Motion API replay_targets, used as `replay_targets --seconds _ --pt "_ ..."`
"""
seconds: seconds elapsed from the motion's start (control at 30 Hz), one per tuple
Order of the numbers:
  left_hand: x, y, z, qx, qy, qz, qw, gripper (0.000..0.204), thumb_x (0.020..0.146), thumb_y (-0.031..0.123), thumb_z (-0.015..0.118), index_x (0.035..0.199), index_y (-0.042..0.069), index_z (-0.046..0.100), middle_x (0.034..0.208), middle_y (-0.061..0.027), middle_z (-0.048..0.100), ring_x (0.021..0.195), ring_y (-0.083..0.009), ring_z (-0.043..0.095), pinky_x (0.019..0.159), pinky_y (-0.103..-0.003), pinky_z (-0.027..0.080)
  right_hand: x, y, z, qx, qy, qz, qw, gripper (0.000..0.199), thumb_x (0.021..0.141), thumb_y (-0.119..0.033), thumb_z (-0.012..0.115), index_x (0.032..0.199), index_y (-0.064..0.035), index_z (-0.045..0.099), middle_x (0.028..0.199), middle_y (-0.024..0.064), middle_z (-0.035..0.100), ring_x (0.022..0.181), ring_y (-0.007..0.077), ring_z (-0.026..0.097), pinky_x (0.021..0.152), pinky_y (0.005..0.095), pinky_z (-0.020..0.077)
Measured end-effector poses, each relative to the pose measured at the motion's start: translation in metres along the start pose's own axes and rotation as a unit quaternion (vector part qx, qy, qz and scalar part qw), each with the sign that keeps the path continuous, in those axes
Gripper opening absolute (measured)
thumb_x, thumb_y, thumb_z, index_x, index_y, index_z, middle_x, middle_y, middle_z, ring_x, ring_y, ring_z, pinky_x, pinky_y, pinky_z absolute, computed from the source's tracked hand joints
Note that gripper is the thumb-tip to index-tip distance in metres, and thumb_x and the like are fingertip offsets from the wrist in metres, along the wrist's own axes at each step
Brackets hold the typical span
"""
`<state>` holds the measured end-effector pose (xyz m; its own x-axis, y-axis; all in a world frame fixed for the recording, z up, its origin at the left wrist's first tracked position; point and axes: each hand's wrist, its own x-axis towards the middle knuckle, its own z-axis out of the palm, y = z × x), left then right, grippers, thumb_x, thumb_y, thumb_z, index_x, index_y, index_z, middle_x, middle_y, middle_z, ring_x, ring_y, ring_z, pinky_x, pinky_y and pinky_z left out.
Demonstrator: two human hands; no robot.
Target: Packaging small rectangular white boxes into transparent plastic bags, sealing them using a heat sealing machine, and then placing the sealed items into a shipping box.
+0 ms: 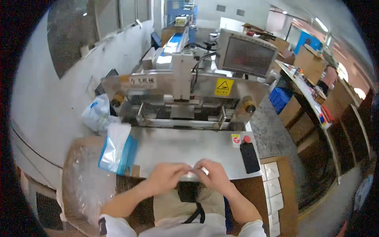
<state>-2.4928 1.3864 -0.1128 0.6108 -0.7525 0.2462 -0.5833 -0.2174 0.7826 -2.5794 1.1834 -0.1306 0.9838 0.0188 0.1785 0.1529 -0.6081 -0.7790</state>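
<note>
1. Head view, the hands: the left hand [169, 176] and the right hand [215, 173] meet at the near edge of a steel table [185, 148]. Both have their fingers curled shut around a small white item [196, 172], which sits pinched between them just above the table's front rim. What the item is cannot be made out; it is mostly covered by the fingers.
2. Head view, around the hands: to the left, a stack of clear bags with blue edges [116, 148] lies half on the table and half on a cardboard box [81, 158] lined with clear plastic film. To the right, a black rectangular device [250, 157] lies on the table near a red button [247, 139]. Further right, white boxes [272, 185] stand in a row inside a carton.
3. Head view, beyond the table: a metal packing machine [181, 94] with a yellow warning sticker [224, 87] and a grey screen [246, 55] stands behind the work surface.
</note>
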Motion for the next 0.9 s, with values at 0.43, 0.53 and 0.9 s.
replay_targets --seconds 0.43,0.53,0.9 --pt "-0.027 -0.031 0.047 0.041 0.142 -0.067 0.987 0.022 0.088 0.020 0.070 0.103 0.004 0.068 0.097 -0.0103 0.071 0.072 -0.0207 0.068 0.065 -0.031 0.053 -0.015 0.025 0.013 -0.102 0.068 -0.226 0.966 0.014 0.080 -0.016 0.070 0.087 -0.0067 0.064 0.090 0.0108 0.065 0.092 0.0318 0.064 0.078 0.0416 0.0526" --pt "-0.015 -0.016 0.032 0.056 -0.073 0.056 0.994 0.038 0.092 0.025 0.062 0.128 0.010 0.061 0.129 -0.0131 0.062 0.088 -0.0306 0.068 0.077 -0.040 0.055 -0.017 0.034 0.017 -0.142 0.008 -0.207 0.968 0.014 0.080 -0.016 0.070 0.086 -0.0058 0.064 0.086 0.0106 0.065 0.086 0.0313 0.063 0.076 0.0420 0.0514" --pt "-0.011 -0.050 -0.014 0.142 -0.254 -0.039 0.956 0.022 0.095 0.029 0.056 0.105 0.009 0.061 0.093 -0.0159 0.067 0.087 -0.0394 0.064 0.077 -0.050 0.051 -0.018 0.049 -0.019 -0.049 -0.139 -0.154 0.977 0.013 0.085 -0.022 0.066 0.088 -0.0094 0.070 0.079 0.0102 0.066 0.087 0.0309 0.061 0.086 0.0424 0.0457"
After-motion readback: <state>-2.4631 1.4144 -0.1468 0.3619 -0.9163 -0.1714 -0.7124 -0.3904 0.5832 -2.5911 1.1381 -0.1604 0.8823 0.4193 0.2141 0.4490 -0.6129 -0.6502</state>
